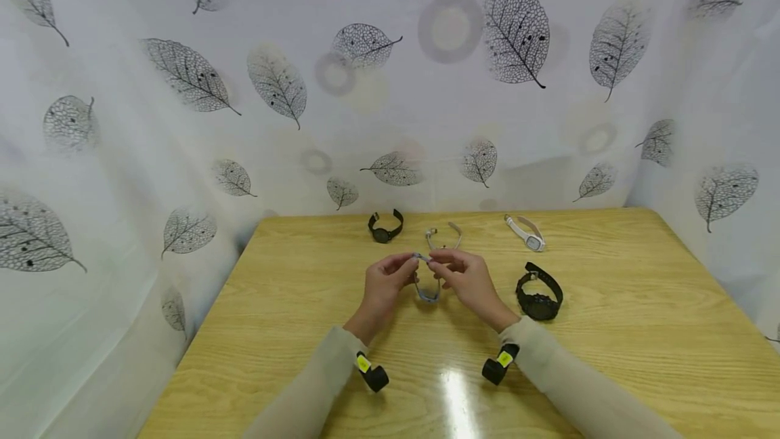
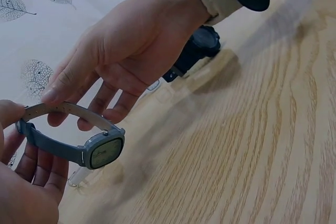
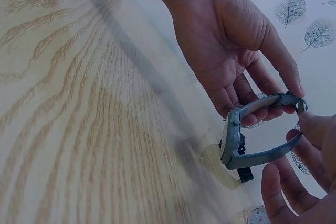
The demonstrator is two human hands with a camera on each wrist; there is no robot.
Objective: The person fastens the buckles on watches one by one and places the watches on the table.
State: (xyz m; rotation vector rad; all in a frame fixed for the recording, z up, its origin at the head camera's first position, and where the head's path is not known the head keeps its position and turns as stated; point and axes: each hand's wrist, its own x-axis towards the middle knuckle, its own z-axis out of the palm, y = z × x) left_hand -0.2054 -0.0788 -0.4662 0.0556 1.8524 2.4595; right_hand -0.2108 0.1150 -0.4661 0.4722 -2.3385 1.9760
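Note:
A blue-grey wristwatch is held up over the wooden table between both hands, its strap bent into a loop with the dial at the bottom. The left hand pinches the strap at the buckle end between thumb and fingers. Opposite it, the right hand pinches the holed strap end, thumb on top. Both strap ends meet at the fingertips. In the left wrist view the squarish dial faces outward, away from the fingers.
Right of the hands lies a large black watch. Farther back on the table are a black watch, a white watch and a thin-strapped watch partly hidden by the hands. A leaf-patterned curtain hangs behind.

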